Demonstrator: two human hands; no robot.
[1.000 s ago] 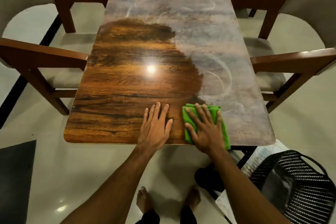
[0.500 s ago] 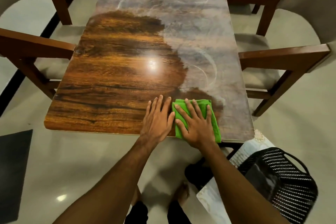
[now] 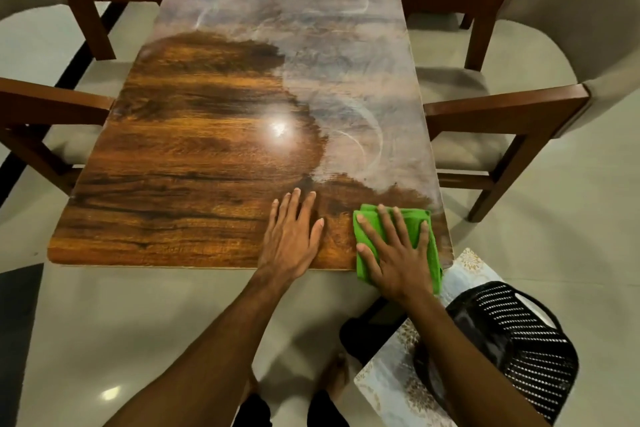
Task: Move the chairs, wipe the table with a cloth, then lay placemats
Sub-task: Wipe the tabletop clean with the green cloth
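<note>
A long wooden table stretches away from me; its near left part shines dark brown, while the far and right parts carry a grey, smeared film with swirl marks. My right hand lies flat with spread fingers on a folded green cloth at the table's near right corner, and the cloth hangs slightly over the near edge. My left hand rests flat on the bare wood just left of the cloth, apart from it. A patterned placemat lies below the table's right corner, partly hidden by my right arm.
Wooden armchairs with beige cushions stand on both sides: one on the left and one on the right, with more behind them. A black perforated basket sits on the floor at lower right. My bare feet show below the table edge.
My right hand slid the green cloth rightward along the near edge to the corner, leaving a wiped strip behind it. The gap between my two hands has widened. The left hand stayed flat.
</note>
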